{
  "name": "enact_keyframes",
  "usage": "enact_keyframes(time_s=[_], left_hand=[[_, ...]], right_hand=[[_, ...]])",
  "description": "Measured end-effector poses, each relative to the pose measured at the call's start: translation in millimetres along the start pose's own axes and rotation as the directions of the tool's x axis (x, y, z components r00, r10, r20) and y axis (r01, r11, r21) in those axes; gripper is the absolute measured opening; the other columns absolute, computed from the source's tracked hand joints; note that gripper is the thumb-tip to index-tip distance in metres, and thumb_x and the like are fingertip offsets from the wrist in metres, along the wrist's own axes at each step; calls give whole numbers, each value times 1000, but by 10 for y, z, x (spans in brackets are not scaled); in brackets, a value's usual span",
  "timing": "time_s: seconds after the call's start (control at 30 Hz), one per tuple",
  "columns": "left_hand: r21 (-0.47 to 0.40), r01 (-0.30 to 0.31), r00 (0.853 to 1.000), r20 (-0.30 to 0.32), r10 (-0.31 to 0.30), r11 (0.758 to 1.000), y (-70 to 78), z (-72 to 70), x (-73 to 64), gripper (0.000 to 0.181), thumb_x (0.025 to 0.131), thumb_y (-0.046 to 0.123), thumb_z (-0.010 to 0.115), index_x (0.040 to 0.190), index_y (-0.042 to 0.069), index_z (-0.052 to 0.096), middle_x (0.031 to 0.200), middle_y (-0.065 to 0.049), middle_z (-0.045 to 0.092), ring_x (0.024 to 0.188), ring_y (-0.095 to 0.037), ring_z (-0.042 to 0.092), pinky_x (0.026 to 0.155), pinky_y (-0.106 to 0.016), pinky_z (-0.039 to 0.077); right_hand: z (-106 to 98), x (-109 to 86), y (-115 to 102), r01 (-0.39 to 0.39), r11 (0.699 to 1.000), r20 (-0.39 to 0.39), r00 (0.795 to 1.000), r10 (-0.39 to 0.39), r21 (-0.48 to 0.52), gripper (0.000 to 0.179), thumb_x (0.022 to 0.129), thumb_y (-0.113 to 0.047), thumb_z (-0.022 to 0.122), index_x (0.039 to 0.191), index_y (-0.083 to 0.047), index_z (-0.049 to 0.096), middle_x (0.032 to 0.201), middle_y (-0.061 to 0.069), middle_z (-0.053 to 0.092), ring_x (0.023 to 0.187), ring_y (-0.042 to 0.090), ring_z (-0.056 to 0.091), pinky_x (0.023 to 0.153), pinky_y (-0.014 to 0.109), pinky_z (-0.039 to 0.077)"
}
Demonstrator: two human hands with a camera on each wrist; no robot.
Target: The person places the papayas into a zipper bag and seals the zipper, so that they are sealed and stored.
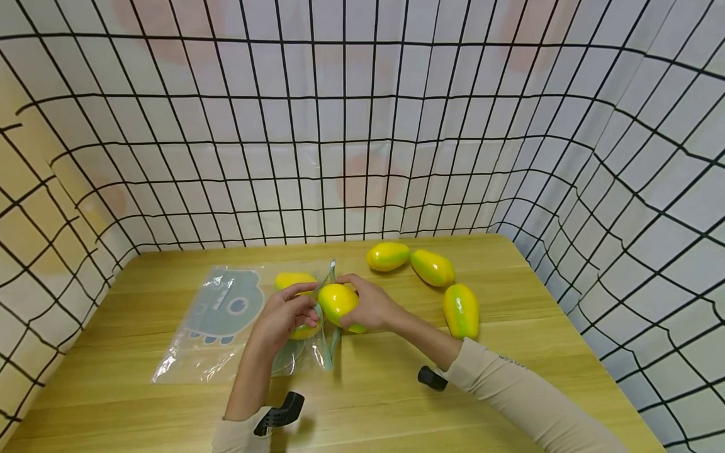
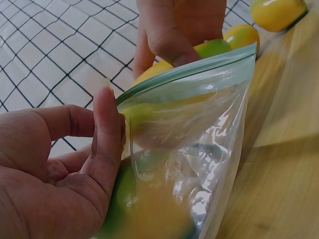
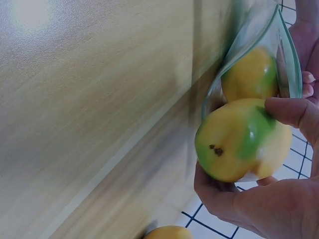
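Note:
My right hand [image 1: 374, 305] holds a glossy yellow-green mango [image 1: 338, 301] at the mouth of a clear zip bag [image 1: 187, 358]. The bag lies on its side with a blue-grey cartoon animal print and a green zip edge. In the left wrist view, my left hand [image 2: 75, 164] pinches the bag's edge [image 2: 199, 164] by the zip and keeps the mouth parted. Inside the bag lie a mango [image 1: 293, 279] at the back and another mango [image 1: 303, 331] in front, partly behind my left fingers. The right wrist view shows the held mango [image 3: 234, 134] right before the opening.
On the wooden table [image 1: 385, 402], a mango [image 1: 387, 257], a second mango [image 1: 433, 268] and a third mango [image 1: 461, 312] lie right of the bag. A black wire grid [image 1: 345, 97] with pale sheeting behind it stands around the back and sides.

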State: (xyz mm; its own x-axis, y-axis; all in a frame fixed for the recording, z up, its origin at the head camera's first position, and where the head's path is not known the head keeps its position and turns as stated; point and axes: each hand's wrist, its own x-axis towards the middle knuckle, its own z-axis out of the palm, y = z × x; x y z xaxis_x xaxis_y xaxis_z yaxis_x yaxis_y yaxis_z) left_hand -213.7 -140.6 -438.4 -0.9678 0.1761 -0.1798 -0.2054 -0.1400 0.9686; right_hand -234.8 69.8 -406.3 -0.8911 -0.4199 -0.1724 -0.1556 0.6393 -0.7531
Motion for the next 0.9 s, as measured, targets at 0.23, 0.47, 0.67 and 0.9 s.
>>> enact_keyframes(time_s=[0.23,0.47,0.67,0.9], left_hand=[[-3,-4,1000,5,4,1000,-1,-2,-2,43,100,4,51,142,-5,51,75,-5,65,60,-12,64,63,-22,61],[-4,-9,1000,24,9,1000,8,-1,-17,45,100,2,51,144,-7,48,78,-6,64,61,-10,64,63,-21,60],[-3,-3,1000,22,3,1000,9,1,-21,44,100,3,51,144,-7,49,77,-5,65,62,-11,64,63,-21,61],[0,-7,1000,21,7,1000,14,-1,-24,45,100,3,52,144,-6,49,77,-4,65,62,-11,64,63,-21,60]], right_hand=[[2,0,4,-1,999,11,1000,2,-34,87,68,-6,81,147,-14,47,128,13,60,96,25,58,76,35,52],[-13,-3,7,5,998,-1,1000,-5,-60,89,67,-7,80,150,-16,49,134,12,61,102,26,55,82,36,50],[8,14,35,-9,997,-24,1000,7,-78,89,68,-11,83,150,-11,48,133,15,60,106,27,55,88,40,51],[22,40,50,-31,999,-77,997,28,-43,82,69,-11,83,143,-11,49,128,16,61,106,27,60,90,42,53]])
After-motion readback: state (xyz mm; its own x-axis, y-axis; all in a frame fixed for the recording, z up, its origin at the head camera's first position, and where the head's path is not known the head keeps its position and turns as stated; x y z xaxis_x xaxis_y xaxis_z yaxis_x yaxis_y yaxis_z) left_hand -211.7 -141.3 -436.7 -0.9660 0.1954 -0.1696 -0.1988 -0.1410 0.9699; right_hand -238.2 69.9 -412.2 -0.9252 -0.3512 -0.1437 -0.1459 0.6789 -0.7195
